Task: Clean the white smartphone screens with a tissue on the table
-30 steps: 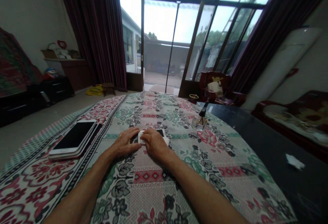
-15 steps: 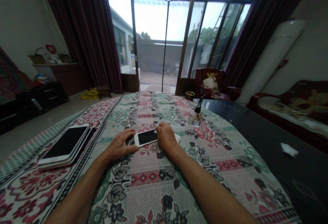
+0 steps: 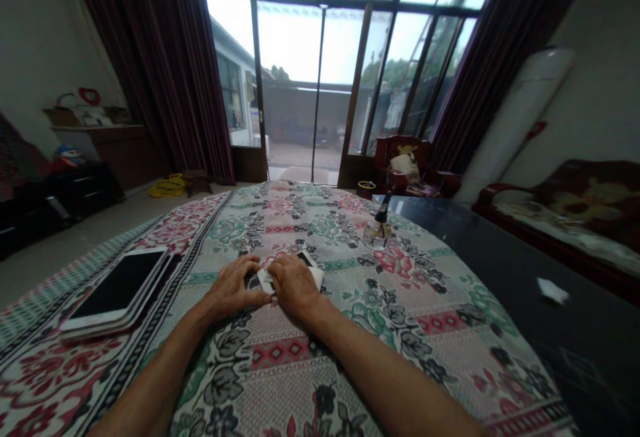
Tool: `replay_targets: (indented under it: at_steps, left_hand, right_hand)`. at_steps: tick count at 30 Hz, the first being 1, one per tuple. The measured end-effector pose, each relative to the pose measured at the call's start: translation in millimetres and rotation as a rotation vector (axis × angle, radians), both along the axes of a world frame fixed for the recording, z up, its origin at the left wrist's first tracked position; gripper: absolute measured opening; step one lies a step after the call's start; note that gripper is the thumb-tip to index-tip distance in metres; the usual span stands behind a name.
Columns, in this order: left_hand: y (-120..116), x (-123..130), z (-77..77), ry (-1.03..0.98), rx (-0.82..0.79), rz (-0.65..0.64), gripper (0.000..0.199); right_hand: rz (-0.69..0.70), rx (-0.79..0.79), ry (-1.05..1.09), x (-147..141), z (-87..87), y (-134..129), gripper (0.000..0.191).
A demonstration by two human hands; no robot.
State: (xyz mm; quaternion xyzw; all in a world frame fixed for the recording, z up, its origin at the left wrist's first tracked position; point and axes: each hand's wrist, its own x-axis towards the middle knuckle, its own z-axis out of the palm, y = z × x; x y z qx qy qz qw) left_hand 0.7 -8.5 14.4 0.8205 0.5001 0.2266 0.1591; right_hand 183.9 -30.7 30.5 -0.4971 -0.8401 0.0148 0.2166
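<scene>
A white smartphone (image 3: 305, 259) with a black screen lies on the flowered tablecloth, mostly covered by my right hand. My left hand (image 3: 234, 285) grips its left end, thumb at the near edge and fingers at the far edge. Over the screen, my right hand (image 3: 295, 285) presses down with bent fingers on a white cloth or tissue (image 3: 317, 278), which sticks out on the hand's right side. To the left of my hands, several tablets or large phones are stacked, the top one a white tablet (image 3: 117, 288) with a dark screen.
A small glass bottle (image 3: 379, 233) with a black brush-like top stands right of my hands. A crumpled white tissue (image 3: 553, 291) lies on the dark tabletop (image 3: 525, 320) at the right. Beyond the table are a wooden chair (image 3: 404, 160) and glass doors.
My right hand has slid left along the phone with the white cloth, uncovering its right end and hiding its middle. My left hand keeps its hold at the left end.
</scene>
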Motion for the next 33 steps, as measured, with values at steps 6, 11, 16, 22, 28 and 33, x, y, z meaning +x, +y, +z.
replay_targets:
  at_steps: [6,11,16,22,28,33]
  left_hand:
    - [-2.4,2.5,5.5,0.009,-0.009,-0.001,0.052]
    - [-3.6,3.1,7.4,0.008,-0.016,0.001,0.052]
    - [-1.7,1.1,2.6,-0.002,-0.003,0.007,0.052]
    - [0.2,-0.2,0.2,-0.005,-0.002,-0.010,0.056]
    - [0.5,0.9,-0.6,-0.012,0.030,-0.001,0.057]
    - [-1.0,0.9,1.1,0.004,0.025,-0.005,0.054]
  right_hand:
    - [-0.140,-0.022,-0.009,21.5,6.4,12.1,0.021]
    - [-0.243,-0.016,-0.020,40.4,6.9,16.9,0.023]
    - [-0.235,0.014,-0.067,39.4,5.0,7.0,0.024]
    - [-0.079,0.020,-0.008,21.9,2.3,-6.9,0.018]
    - [0.024,-0.052,0.086,8.2,0.0,-14.5,0.019]
    - [-0.008,-0.053,0.139,14.2,-0.3,-10.3,0.020]
